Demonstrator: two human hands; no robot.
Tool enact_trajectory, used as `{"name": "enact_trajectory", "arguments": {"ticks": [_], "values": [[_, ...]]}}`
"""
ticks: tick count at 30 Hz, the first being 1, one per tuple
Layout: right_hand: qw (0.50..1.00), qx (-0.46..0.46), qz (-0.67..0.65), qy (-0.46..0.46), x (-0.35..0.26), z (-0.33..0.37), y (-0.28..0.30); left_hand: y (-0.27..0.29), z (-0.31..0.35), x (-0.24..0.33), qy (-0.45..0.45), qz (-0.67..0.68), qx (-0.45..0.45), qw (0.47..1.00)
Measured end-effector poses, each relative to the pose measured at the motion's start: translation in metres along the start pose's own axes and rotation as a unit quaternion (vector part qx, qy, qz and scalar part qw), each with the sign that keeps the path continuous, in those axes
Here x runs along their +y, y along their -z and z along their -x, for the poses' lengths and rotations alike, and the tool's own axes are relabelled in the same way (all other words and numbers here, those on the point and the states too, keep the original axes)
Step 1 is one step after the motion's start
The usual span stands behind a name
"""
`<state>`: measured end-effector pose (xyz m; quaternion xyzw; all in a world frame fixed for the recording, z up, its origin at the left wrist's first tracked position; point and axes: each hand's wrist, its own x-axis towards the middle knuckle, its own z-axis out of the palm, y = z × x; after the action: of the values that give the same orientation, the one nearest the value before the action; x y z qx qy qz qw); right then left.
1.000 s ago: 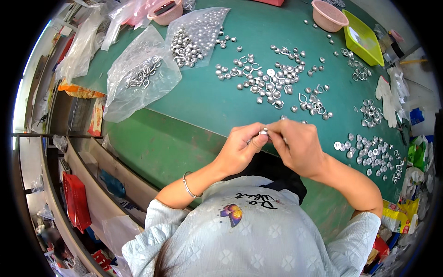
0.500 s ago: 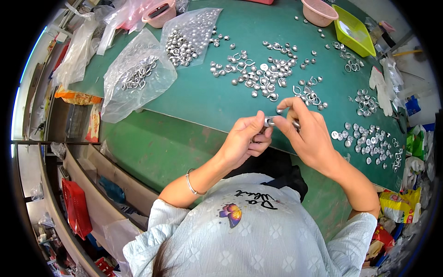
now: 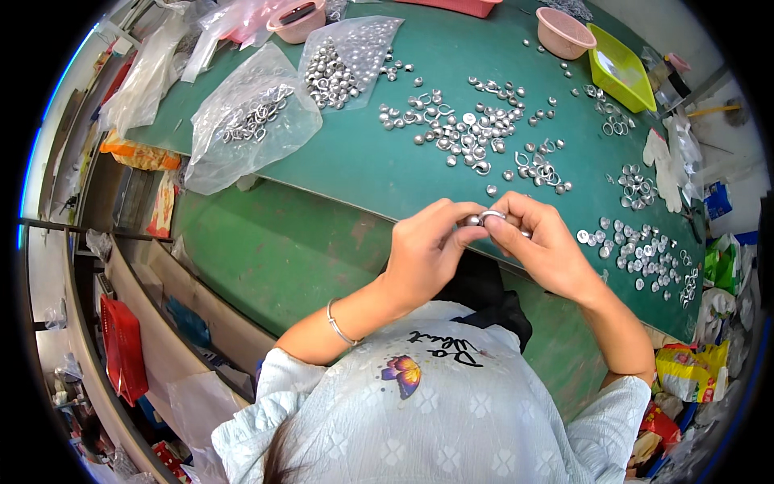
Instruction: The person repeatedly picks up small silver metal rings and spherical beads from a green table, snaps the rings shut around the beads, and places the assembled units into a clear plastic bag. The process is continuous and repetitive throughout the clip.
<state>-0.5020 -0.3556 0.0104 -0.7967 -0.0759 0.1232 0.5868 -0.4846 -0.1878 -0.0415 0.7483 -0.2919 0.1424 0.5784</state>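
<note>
In front of my chest, at the table's near edge, my two hands meet fingertip to fingertip. My left hand (image 3: 426,248) pinches a small rounded silver metal piece (image 3: 473,220). My right hand (image 3: 538,246) grips a silver metal ring (image 3: 493,214) against that piece; whether the two are joined, I cannot tell. A bit of another shiny piece (image 3: 526,234) shows among my right fingers. Just beyond my hands, loose domed metal caps (image 3: 491,190) and a spread of caps and rings (image 3: 470,142) lie on the green table (image 3: 339,173).
Clear bags of rings (image 3: 208,153) and domed caps (image 3: 367,48) lie at the far left. Pink baskets (image 3: 564,36) and a yellow-green tray (image 3: 617,68) stand at the back. Round metal discs (image 3: 641,254) and a white glove (image 3: 663,169) are at the right.
My fingertips have shifted, and a ring now shows between them. The left hand has turned, its back now more visible. The view has tilted slightly.
</note>
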Motion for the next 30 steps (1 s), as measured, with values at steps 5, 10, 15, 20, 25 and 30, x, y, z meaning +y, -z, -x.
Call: {"name": "enact_trajectory", "arguments": {"ticks": [5, 10, 15, 20, 25, 30], "values": [[0.983, -0.02, 0.154, 0.095, -0.011, -0.004, 0.005, 0.013, 0.006, 0.017, 0.07, 0.007, -0.052, 0.996], [0.978, -0.042, 0.151, 0.135, -0.007, -0.002, 0.0, 0.022, 0.001, 0.012, 0.035, 0.026, -0.138, 0.989], [0.951, -0.07, 0.18, 0.24, -0.002, 0.002, 0.0, 0.039, -0.009, 0.015, 0.026, 0.087, -0.251, 0.964], [0.961, -0.106, 0.148, 0.21, 0.002, 0.005, 0.0, 0.041, -0.01, 0.008, 0.003, 0.109, -0.288, 0.952], [0.975, -0.181, -0.123, -0.031, -0.006, 0.006, 0.003, 0.034, -0.01, -0.002, 0.017, 0.186, -0.275, 0.943], [0.989, -0.081, -0.112, 0.041, 0.006, 0.006, 0.013, 0.032, -0.005, -0.006, 0.021, 0.192, -0.227, 0.955]]}}
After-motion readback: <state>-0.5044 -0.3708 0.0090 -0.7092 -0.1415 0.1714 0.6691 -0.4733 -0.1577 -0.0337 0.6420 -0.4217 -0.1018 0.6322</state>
